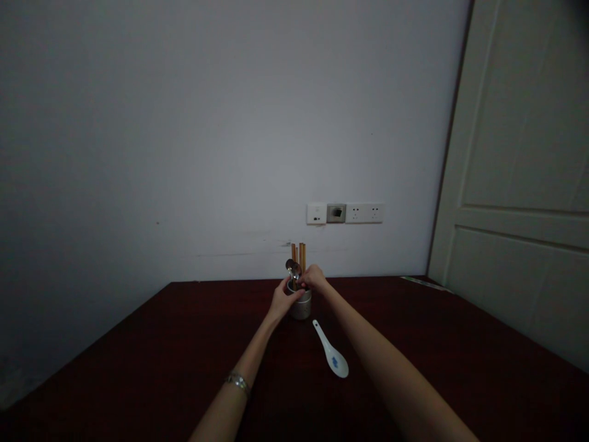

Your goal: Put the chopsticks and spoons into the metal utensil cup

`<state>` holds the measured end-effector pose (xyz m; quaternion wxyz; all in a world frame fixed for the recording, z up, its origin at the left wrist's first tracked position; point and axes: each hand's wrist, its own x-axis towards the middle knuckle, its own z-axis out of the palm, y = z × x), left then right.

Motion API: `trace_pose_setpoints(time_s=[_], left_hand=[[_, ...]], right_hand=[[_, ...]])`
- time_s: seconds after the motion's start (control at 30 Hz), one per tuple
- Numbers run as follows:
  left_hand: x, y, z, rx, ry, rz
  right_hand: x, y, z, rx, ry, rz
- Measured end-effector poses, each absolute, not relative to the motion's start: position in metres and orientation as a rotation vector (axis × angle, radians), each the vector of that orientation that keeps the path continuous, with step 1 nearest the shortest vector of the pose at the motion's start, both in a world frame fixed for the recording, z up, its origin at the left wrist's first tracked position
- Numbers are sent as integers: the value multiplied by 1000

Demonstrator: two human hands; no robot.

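Note:
A grey metallic utensil holder [302, 309] stands upright on the dark red table, with several wooden chopsticks [302, 256] rising from it. Metal spoons [296, 270] lean in the holder, bowls up. My left hand [280, 302] is curved around the holder's left side, its thumb across the front of the rim. Over the right side of the rim, my right hand [315, 277] has its fingers pinched at a metal spoon just below the bowl; the fingertips are partly hidden. A white soup spoon [335, 359] with a blue mark lies on the table in front of the holder.
The dark red table [184, 350] reaches back to a pale wall. Sockets and switches [363, 213] are set in the wall above the holder. A thin flat strip [426, 283] lies at the back right edge, near a white door [515, 245].

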<state>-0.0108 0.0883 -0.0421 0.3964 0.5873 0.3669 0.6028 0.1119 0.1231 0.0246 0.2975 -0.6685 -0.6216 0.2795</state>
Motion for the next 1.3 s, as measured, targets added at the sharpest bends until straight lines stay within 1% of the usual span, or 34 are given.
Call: trace_pose_setpoints(time_s=[0.23,0.57,0.83,1.0,1.17,1.3], left_hand=[[-9,84,-37,1516,941,1499],[-8,77,-31,1519,984,1499],[-9,87,-42,1534,919,1521],[-9,80,-36,1487,935,1493],[-10,81,-36,1496,971,1522],[-11,86,-41,1499,985,1519]], right_hand=[[110,129,24,-1859,-1671,659],[108,123,29,-1858,-1713,574],[111,123,29,-1804,-1746,637],[121,119,44,-1763,-1764,684],[147,99,65,-1605,-1770,718],[173,79,60,-1477,-1721,788]])
